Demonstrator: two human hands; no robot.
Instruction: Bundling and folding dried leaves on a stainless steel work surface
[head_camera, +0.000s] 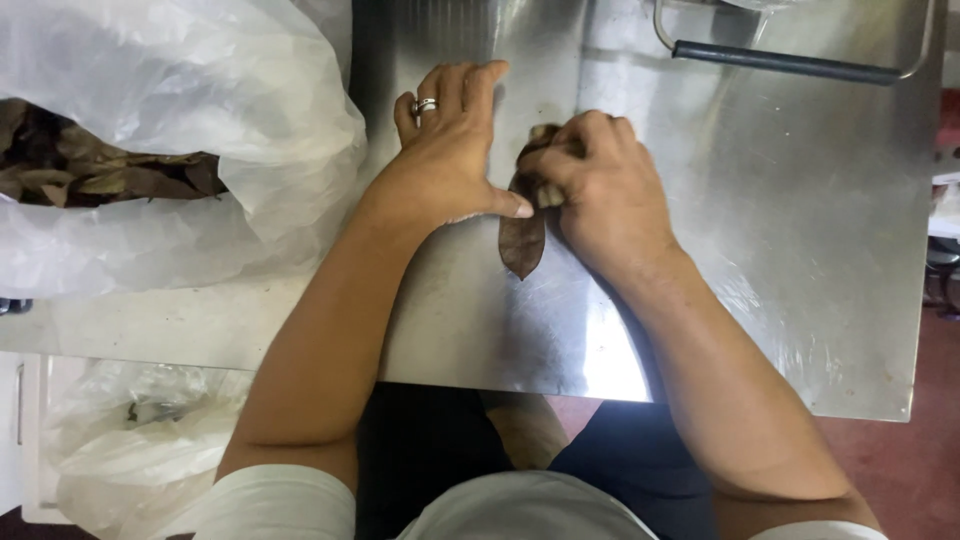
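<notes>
Torso in a pale shirt and dark trousers at the bottom edge, seen from above, close up against the steel desk. Crumpled clear plastic bag low at the left, below the desk edge, contents too dim to tell. Both forearms reach up over the desk and meet near its middle. Brown dried leaf lies flat on the steel between the two hands, pointed tip toward the person, upper end hidden under the right fingers. Left hand rests palm down on the desk just left of the leaf, fingers spread and flat, grip wide and holding nothing; the thumb stretches right and its tip touches the leaf's upper part. Ring on one left finger. Right hand is curled, grip narrow and pinched onto the top of the leaf, knuckles up. White plastic bag sits on the desk at the left, mouth open, with a heap of more dried brown leaves inside, well apart from the hands. Far right at the top edge, a dark bar handle on bent metal rods
</notes>
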